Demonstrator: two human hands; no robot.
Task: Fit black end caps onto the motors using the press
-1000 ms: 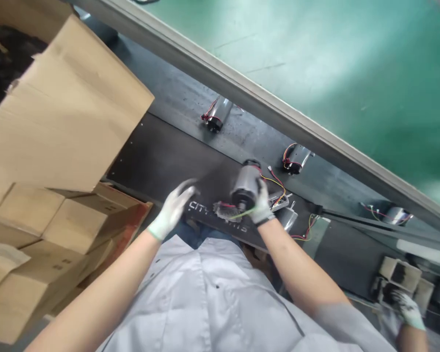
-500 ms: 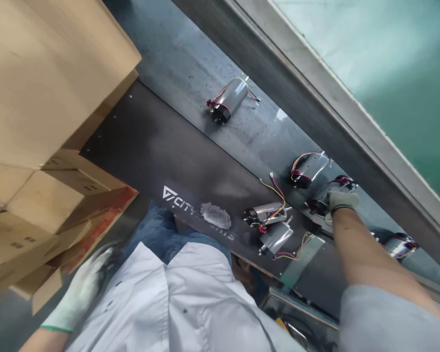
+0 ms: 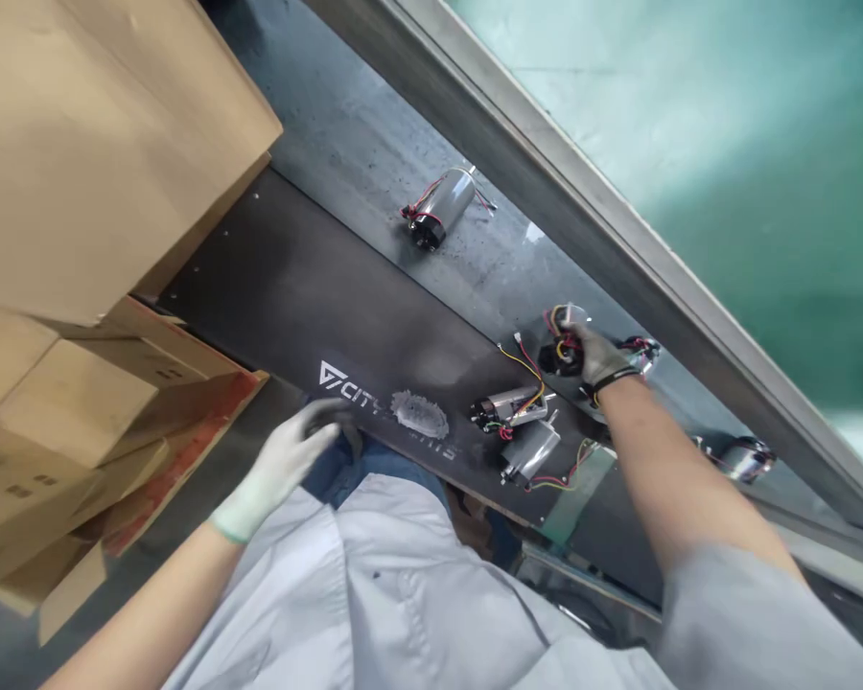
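Note:
My right hand [image 3: 598,356], in a grey-white work glove, is closed on a silver electric motor [image 3: 571,314] with a black end cap and red and yellow wires. The hand covers much of that motor. Just beyond the wrist a second motor [image 3: 645,353] shows partly, hidden by the hand. My left hand [image 3: 298,450], gloved in white with a green cuff, hovers by the near edge of the dark board [image 3: 316,268]. Its fingers are apart and hold nothing; the tips are a little blurred.
Two motors [image 3: 522,431] with loose wires lie side by side on the board. One motor [image 3: 446,201] lies on the metal surface farther off, another [image 3: 748,458] at right. Cardboard boxes [image 3: 101,172] are stacked at left. A metal rail [image 3: 547,163] runs along the far side.
My right hand has moved left from one motor to the motor beside it and grips that one. My left hand has risen from beside my leg to the board's near edge. The view has shifted slightly.

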